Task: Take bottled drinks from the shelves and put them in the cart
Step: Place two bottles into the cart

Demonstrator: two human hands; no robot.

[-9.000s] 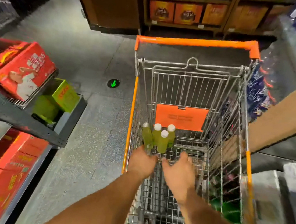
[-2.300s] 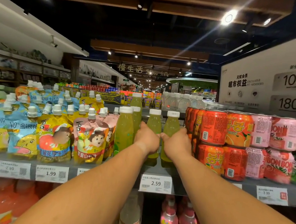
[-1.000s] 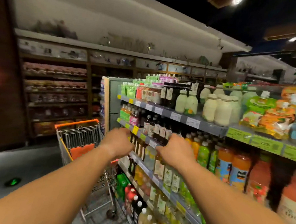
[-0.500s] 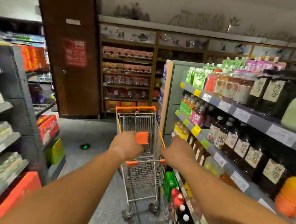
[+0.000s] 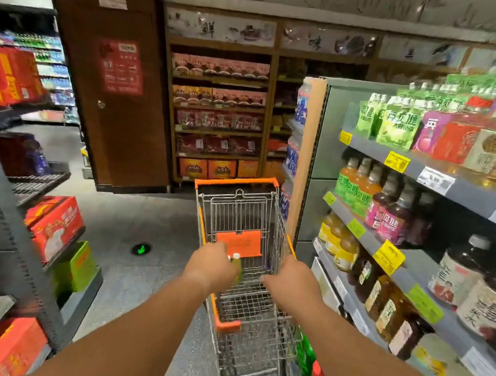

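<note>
The wire cart (image 5: 236, 183) with its orange rim stands in the aisle straight ahead, beside the drinks shelves (image 5: 443, 185). Both my arms reach out over its near end. My left hand (image 5: 210, 268) is curled in a fist, and a green juice bottle (image 5: 236, 267) with a white cap shows just past its fingers, in front of the cart's orange plaque (image 5: 239, 242). My right hand (image 5: 292, 281) is curled the same way over the basket; the green bottle it took from the shelf is hidden behind it.
Shelves of bottled teas and juices (image 5: 390, 215) line the right side, close to the cart. Racks with red cartons (image 5: 53, 225) and green boxes (image 5: 79, 265) stand on the left. A brown door (image 5: 124, 132) and snack shelves (image 5: 217, 117) close the aisle's far end.
I gripped two green bottles on the shelf, turned left towards the cart, and both hands have come forward and down over the basket. A bottle's cap now shows by my left hand.
</note>
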